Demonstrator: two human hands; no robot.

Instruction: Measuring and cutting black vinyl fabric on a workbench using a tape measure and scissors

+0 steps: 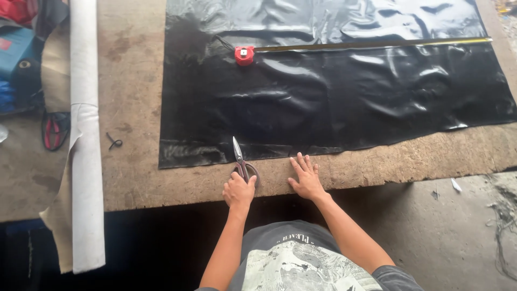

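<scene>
At the near edge of the worktop (pixel 134 178), the left hand (pixel 238 191) grips the handles of a pair of scissors (pixel 240 159), blades pointing into the edge of the black sheet (pixel 334 102). Just beside it, the right hand (pixel 307 178) lies flat and empty, fingertips touching the sheet's edge. Farther back, a red tape measure (pixel 244 55) rests on the sheet, its tape stretched rightwards. A pale roll (pixel 86 134) lies at the left.
</scene>
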